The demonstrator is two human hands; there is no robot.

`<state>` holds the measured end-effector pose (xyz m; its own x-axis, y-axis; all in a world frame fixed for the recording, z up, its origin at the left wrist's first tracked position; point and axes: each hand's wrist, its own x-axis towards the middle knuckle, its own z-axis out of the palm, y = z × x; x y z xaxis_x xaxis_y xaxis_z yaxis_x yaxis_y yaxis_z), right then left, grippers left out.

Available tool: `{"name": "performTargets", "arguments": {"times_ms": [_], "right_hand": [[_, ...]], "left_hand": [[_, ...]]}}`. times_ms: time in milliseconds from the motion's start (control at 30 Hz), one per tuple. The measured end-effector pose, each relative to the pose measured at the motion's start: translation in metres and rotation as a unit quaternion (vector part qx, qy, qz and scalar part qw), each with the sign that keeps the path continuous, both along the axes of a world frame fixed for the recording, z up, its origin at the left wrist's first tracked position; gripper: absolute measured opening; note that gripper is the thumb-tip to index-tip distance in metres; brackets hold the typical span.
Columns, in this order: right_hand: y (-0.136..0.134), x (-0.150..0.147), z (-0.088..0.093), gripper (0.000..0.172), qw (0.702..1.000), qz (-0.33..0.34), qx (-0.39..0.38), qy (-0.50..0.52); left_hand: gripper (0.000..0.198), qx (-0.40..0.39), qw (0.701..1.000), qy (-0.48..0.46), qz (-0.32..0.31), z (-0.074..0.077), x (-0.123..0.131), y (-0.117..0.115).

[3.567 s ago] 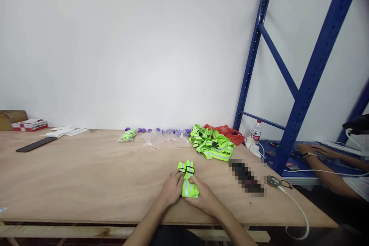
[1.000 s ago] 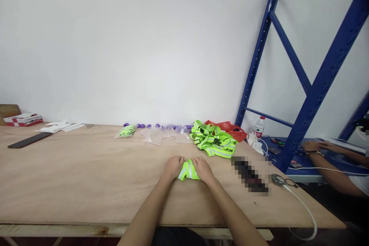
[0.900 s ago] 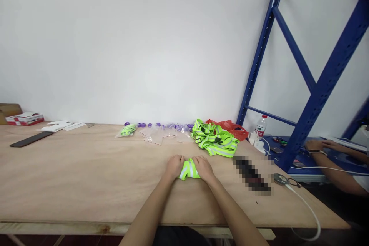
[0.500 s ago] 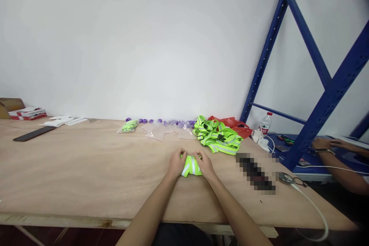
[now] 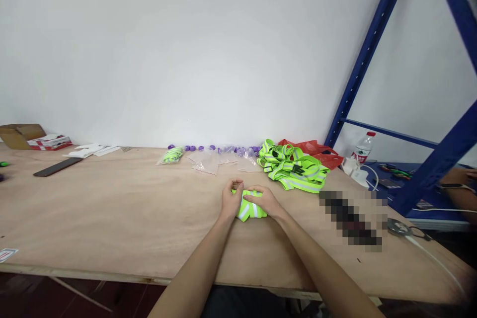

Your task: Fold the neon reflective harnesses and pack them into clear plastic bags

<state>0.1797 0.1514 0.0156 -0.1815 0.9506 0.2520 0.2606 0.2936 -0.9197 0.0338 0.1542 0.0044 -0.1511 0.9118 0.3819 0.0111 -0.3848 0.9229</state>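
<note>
A folded bundle of neon-green reflective strap with silver-white bands lies on the table between my hands. My left hand grips its left end, fingers curled over the top edge. From the right, my right hand holds the bundle's upper side, its thumb and fingers bent over the fabric. Beyond them to the right is a loose pile of the same green reflective straps with black buckles. A clear bag with a folded green strap inside lies farther back on the left.
Clear plastic bags and small purple pieces line the wall. A red bag, a water bottle and a blue rack stand right. A black bar and box are left; another person's arm is far right.
My right hand has moved from pinching the bundle's top edge to lying over its upper side. The bundle has shifted and turned slightly. The camera view has swung a little left.
</note>
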Motion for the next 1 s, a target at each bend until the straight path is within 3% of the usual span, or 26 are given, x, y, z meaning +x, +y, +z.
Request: {"name": "performTargets", "arguments": {"times_ms": [133, 400, 600, 767, 867, 1000], "right_hand": [[0.006, 0.002, 0.001, 0.043, 1.0, 0.023, -0.014, 0.008], [0.003, 0.0, -0.005, 0.049, 0.994, -0.041, -0.03, 0.101], [0.012, 0.011, -0.009, 0.055, 0.957, -0.205, -0.043, 0.201], [0.02, 0.026, -0.012, 0.053, 0.929, -0.315, -0.007, 0.196], [0.021, 0.024, -0.014, 0.049, 0.932, -0.319, 0.022, 0.168], [0.018, 0.015, -0.014, 0.046, 0.946, -0.278, 0.033, 0.163]], "left_hand": [[0.018, -0.02, 0.998, 0.052, 0.009, 0.004, -0.001, 0.0], [0.026, -0.029, 0.999, 0.033, 0.019, 0.006, 0.004, -0.002], [0.04, -0.006, 0.986, 0.141, 0.091, 0.012, -0.004, -0.008], [0.051, -0.08, 0.995, 0.06, -0.028, 0.005, 0.003, -0.004], [0.062, -0.093, 0.99, -0.04, -0.093, 0.003, 0.01, -0.001], [0.058, -0.133, 0.975, -0.091, -0.152, 0.002, 0.015, 0.0]]}}
